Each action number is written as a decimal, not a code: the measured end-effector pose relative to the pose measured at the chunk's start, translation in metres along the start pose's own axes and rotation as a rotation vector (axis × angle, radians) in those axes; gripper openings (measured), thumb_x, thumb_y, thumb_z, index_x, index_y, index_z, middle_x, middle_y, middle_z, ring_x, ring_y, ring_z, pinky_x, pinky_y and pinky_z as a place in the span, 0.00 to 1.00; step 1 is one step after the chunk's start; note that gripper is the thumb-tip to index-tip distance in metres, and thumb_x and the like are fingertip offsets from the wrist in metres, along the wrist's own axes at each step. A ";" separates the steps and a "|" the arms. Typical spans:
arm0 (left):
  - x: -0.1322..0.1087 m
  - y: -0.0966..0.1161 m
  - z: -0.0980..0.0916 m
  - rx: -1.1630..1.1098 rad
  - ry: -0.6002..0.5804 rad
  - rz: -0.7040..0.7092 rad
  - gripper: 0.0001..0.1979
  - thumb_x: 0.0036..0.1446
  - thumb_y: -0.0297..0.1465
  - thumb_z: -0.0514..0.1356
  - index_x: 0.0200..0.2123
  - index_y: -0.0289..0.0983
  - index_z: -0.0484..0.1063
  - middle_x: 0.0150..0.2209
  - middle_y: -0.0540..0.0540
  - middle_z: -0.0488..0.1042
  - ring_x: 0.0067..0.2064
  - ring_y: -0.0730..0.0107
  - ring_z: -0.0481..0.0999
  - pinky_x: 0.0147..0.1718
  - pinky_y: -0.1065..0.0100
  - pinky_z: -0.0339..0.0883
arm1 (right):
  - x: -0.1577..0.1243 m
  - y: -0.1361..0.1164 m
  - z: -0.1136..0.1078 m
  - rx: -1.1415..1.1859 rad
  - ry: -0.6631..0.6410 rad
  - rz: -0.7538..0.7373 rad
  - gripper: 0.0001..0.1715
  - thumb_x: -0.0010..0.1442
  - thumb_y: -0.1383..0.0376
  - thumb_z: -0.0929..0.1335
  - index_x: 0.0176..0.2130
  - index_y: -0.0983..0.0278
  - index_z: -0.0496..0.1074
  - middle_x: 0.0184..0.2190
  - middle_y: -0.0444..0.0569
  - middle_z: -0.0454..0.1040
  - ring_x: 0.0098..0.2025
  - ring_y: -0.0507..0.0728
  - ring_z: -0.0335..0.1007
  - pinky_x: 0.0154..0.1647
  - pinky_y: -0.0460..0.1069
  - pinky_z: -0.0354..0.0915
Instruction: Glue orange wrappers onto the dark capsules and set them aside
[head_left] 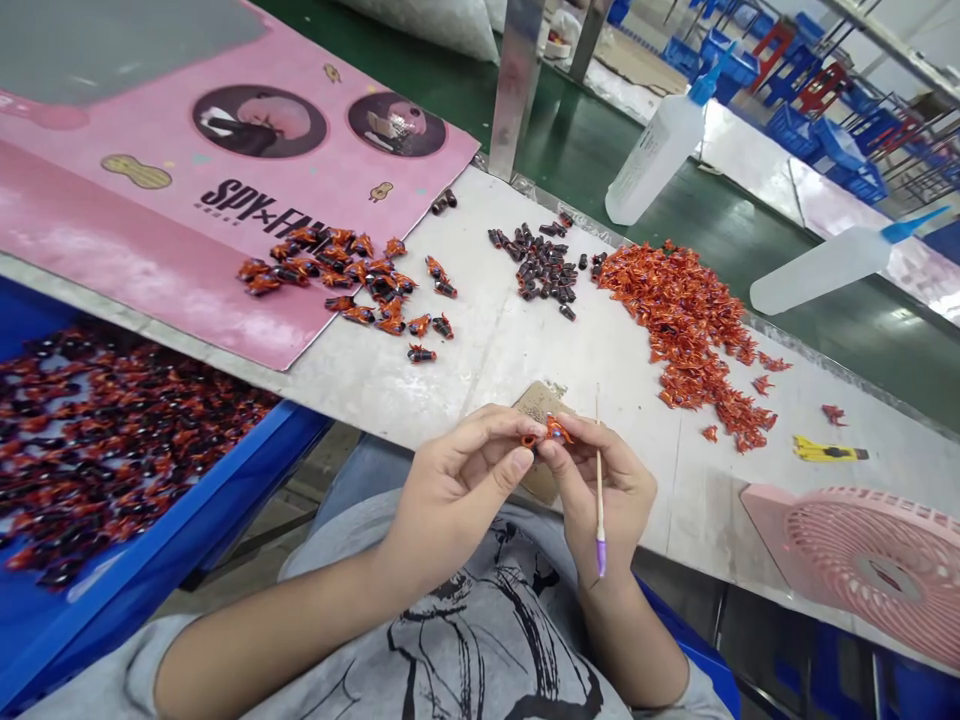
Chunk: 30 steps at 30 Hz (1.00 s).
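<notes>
My left hand (457, 490) pinches a small dark piece with an orange ring (529, 441) between thumb and fingertips. Against it, my right hand (611, 490) pinches a small spiky orange piece (557, 430); whether the two parts are joined I cannot tell. A thin wooden stick with a purple tip (600, 530) also sits in my right hand, its coloured end pointing down. Beneath my fingers lies a brown pad (541, 400). Beyond are a heap of spiky orange pieces (675, 310), a smaller group of dark pieces (541, 265) and a cluster of orange-and-black pieces (367, 275).
A blue bin (187, 530) full of orange-and-black pieces stands at left. The pink printed sheet (172, 250) covers the table's left part. Two white bottles with blue nozzles (649, 165) stand beyond. At right are a yellow tool (825, 450) and a pink fan (885, 560).
</notes>
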<state>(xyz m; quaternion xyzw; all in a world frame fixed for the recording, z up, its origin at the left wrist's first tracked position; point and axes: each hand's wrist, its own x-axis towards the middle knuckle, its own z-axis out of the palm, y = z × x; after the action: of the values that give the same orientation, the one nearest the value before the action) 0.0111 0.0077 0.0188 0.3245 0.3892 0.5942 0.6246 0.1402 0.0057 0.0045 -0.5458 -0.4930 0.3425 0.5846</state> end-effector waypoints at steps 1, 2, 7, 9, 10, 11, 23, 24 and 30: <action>0.001 0.000 0.000 0.005 -0.014 -0.007 0.04 0.53 0.28 0.73 0.34 0.40 0.85 0.35 0.47 0.82 0.40 0.68 0.83 0.42 0.73 0.78 | 0.000 0.000 -0.001 0.039 -0.001 0.042 0.10 0.52 0.66 0.79 0.37 0.60 0.82 0.34 0.48 0.85 0.33 0.56 0.83 0.35 0.50 0.80; 0.001 -0.001 0.000 0.013 -0.026 -0.010 0.03 0.53 0.29 0.73 0.33 0.40 0.85 0.35 0.46 0.83 0.40 0.67 0.83 0.42 0.72 0.79 | 0.000 0.001 -0.001 0.080 -0.001 0.073 0.09 0.52 0.65 0.79 0.37 0.60 0.82 0.33 0.48 0.85 0.33 0.56 0.83 0.34 0.50 0.80; 0.003 -0.002 -0.003 0.063 -0.042 -0.024 0.03 0.54 0.31 0.72 0.33 0.40 0.85 0.36 0.45 0.84 0.41 0.64 0.84 0.44 0.68 0.79 | 0.001 0.003 -0.005 0.158 -0.051 0.111 0.07 0.55 0.64 0.78 0.36 0.59 0.82 0.35 0.48 0.86 0.34 0.56 0.84 0.37 0.50 0.81; 0.003 -0.002 -0.003 0.094 -0.042 -0.023 0.03 0.54 0.31 0.72 0.33 0.40 0.85 0.36 0.45 0.84 0.41 0.63 0.84 0.44 0.67 0.80 | 0.004 0.002 -0.008 0.110 -0.099 0.105 0.03 0.57 0.64 0.77 0.35 0.59 0.82 0.35 0.48 0.86 0.35 0.56 0.83 0.37 0.50 0.80; 0.003 -0.002 -0.003 0.113 -0.044 -0.016 0.02 0.54 0.31 0.72 0.33 0.40 0.85 0.36 0.45 0.84 0.40 0.63 0.84 0.43 0.67 0.80 | 0.006 0.001 -0.010 0.073 -0.124 0.089 0.02 0.57 0.65 0.76 0.35 0.59 0.82 0.35 0.48 0.85 0.36 0.56 0.83 0.38 0.51 0.80; 0.003 -0.002 -0.003 0.134 -0.047 -0.006 0.02 0.54 0.30 0.72 0.33 0.39 0.84 0.36 0.45 0.84 0.40 0.63 0.84 0.43 0.67 0.80 | 0.008 0.000 -0.012 0.032 -0.148 0.072 0.01 0.58 0.66 0.76 0.34 0.59 0.82 0.34 0.48 0.85 0.36 0.56 0.82 0.39 0.51 0.79; 0.000 -0.007 -0.003 0.182 -0.039 0.005 0.02 0.55 0.29 0.70 0.33 0.39 0.84 0.35 0.44 0.82 0.39 0.65 0.82 0.41 0.68 0.79 | 0.007 0.000 -0.026 -0.033 -0.181 0.033 0.07 0.59 0.68 0.73 0.38 0.59 0.81 0.36 0.49 0.84 0.39 0.56 0.82 0.42 0.51 0.78; 0.000 -0.007 -0.002 0.171 -0.018 -0.002 0.02 0.55 0.29 0.70 0.33 0.39 0.84 0.35 0.45 0.82 0.39 0.65 0.82 0.41 0.68 0.79 | 0.005 0.002 -0.024 -0.011 -0.147 -0.014 0.07 0.59 0.68 0.73 0.39 0.58 0.81 0.36 0.49 0.83 0.40 0.57 0.82 0.42 0.52 0.79; -0.001 -0.008 0.002 0.068 0.014 -0.032 0.02 0.52 0.28 0.72 0.32 0.39 0.84 0.35 0.45 0.83 0.38 0.65 0.82 0.39 0.69 0.79 | -0.009 0.003 -0.018 -0.095 -0.155 -0.226 0.13 0.61 0.71 0.72 0.44 0.56 0.79 0.40 0.50 0.81 0.42 0.58 0.80 0.42 0.55 0.78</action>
<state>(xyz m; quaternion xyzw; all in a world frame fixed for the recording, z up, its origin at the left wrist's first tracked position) 0.0173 0.0065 0.0128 0.3349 0.4188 0.5729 0.6199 0.1549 -0.0074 0.0009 -0.4857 -0.6106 0.2921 0.5531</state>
